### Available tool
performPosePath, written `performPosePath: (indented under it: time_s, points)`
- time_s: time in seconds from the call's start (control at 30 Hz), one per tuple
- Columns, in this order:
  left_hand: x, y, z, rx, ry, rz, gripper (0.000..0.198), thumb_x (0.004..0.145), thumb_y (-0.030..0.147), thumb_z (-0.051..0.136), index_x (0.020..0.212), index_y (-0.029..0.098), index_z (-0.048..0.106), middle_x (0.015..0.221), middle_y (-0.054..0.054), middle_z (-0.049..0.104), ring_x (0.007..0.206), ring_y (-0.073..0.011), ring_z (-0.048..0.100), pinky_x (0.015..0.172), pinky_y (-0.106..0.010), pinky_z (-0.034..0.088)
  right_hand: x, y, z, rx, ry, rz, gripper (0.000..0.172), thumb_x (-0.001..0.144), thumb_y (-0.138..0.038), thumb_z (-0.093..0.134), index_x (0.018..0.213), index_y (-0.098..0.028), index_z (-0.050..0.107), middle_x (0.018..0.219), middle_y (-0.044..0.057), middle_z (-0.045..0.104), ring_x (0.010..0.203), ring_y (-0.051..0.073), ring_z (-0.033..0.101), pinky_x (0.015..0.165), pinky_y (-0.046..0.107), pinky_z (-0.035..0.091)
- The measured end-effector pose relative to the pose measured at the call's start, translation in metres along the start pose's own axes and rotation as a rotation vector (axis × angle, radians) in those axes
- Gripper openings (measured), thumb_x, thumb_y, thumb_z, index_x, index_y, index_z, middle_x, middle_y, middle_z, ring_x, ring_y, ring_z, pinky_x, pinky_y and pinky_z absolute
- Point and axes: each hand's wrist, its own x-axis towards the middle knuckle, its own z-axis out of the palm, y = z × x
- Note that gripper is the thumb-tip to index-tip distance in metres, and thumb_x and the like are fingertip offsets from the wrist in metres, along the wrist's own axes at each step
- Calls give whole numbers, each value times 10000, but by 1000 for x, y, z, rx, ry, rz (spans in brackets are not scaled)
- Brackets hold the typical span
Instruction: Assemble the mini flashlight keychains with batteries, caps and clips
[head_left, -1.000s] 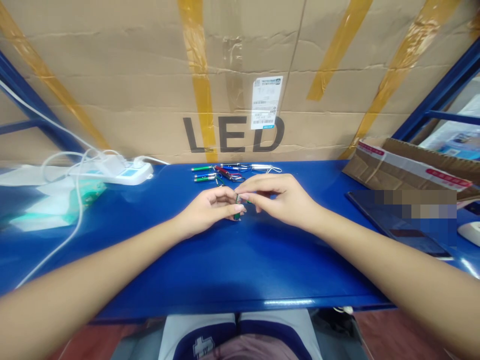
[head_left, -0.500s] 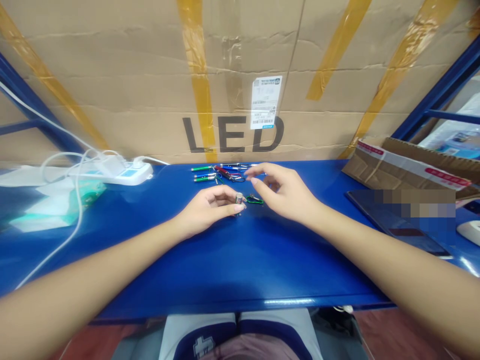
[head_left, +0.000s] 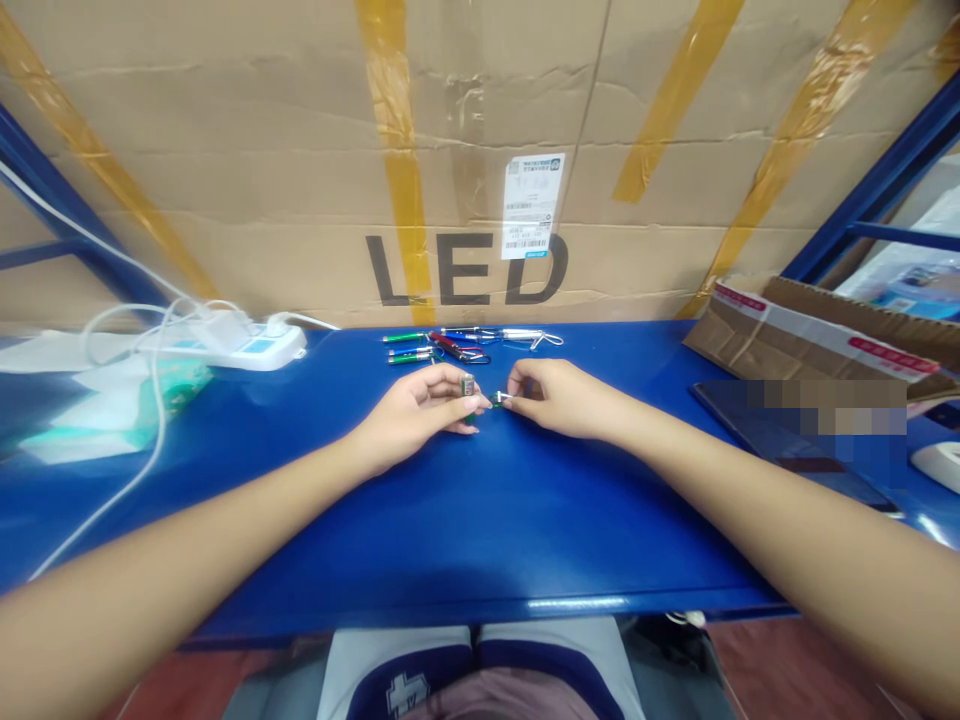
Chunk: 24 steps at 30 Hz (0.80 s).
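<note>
My left hand [head_left: 427, 405] is closed around a small green-and-silver cylinder [head_left: 468, 385] with a printed label. The cylinder stands upright between thumb and fingers, and its lower part is largely hidden. Close by on the right, my right hand [head_left: 551, 395] pinches a small green-and-silver piece [head_left: 497, 399] with thumb and forefinger. Its exact kind is too small to make out. Behind the hands lie several slim penlight-like tubes: green ones [head_left: 409, 356], a red one [head_left: 448, 346] and a silver one [head_left: 523, 335] with a wrist cord.
The blue table [head_left: 480, 530] backs onto a large cardboard box [head_left: 300, 200] marked LED. On the left are a white power strip [head_left: 274, 345], cables and a green-white packet [head_left: 176, 390]. An open carton [head_left: 810, 335] and a dark flat device [head_left: 757, 425] occupy the right.
My right hand has come down and closed on the small green piece that lay on the table. My left hand, still holding the cylinder, has shifted slightly left.
</note>
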Motion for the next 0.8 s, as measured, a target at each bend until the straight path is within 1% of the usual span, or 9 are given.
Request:
performPosePath:
  time_s: [0.1,0.17,0.3,0.37,0.43,0.5,0.6,0.7,0.8]
  points:
    - [1,-1,1,0,31,19,298,747,318,803,932,148,642,965,-51,701,935,-183,666,783,-335,615,-1,-5,-2,166,49,-25,87,854,-242,620,821,-161,622,802,30,677,699,140,592,668,258,461]
    - [1,0,2,-8,61,24,312,725,307,817,931,146,647,969,-42,687,929,-180,661,769,-328,617,-2,-7,-2,284,50,-24,122,854,-273,631,817,-158,621,752,17,659,653,130,581,617,250,467]
    - [1,1,3,-25,94,6,341,702,293,832,953,147,653,954,-33,680,910,-173,663,743,-310,621,-3,-11,-3,510,4,75,118,867,-264,632,825,-164,586,645,-5,611,540,116,576,448,213,459]
    - [1,1,2,-31,87,-7,345,706,291,831,963,149,650,914,-26,684,896,-171,668,740,-308,621,-3,-14,-3,602,9,92,115,866,-236,647,820,-166,568,635,-5,617,517,108,587,423,200,474]
    - [1,0,1,-34,76,-17,345,709,289,830,966,151,647,874,-17,684,872,-165,671,739,-310,623,-3,-15,-3,707,13,94,132,860,-212,673,817,-164,557,635,-5,631,505,97,593,440,199,509]
    - [2,-2,1,-34,70,-18,343,708,285,833,960,149,645,855,-12,682,853,-160,672,729,-306,623,-3,-17,-4,815,0,115,136,853,-175,689,856,-160,554,634,-8,643,510,96,613,481,208,551]
    - [2,-3,0,-30,58,-15,339,713,290,832,956,146,646,854,-16,693,838,-156,674,714,-293,620,-5,-20,-4,932,-50,173,216,868,-108,668,1024,-168,532,642,-22,661,539,110,662,546,227,597]
    - [1,-3,0,-21,37,-13,336,726,305,824,964,143,652,869,-27,709,832,-150,678,714,-280,613,-6,-20,-2,963,-125,183,293,910,-64,586,1160,-191,500,679,-33,661,580,116,696,591,240,620]
    - [0,-1,1,-8,31,-24,347,721,310,824,974,139,659,874,-33,720,807,-152,686,712,-288,608,-6,-18,3,929,-185,136,300,922,-52,545,1181,-203,536,746,-20,661,654,123,719,648,262,637]
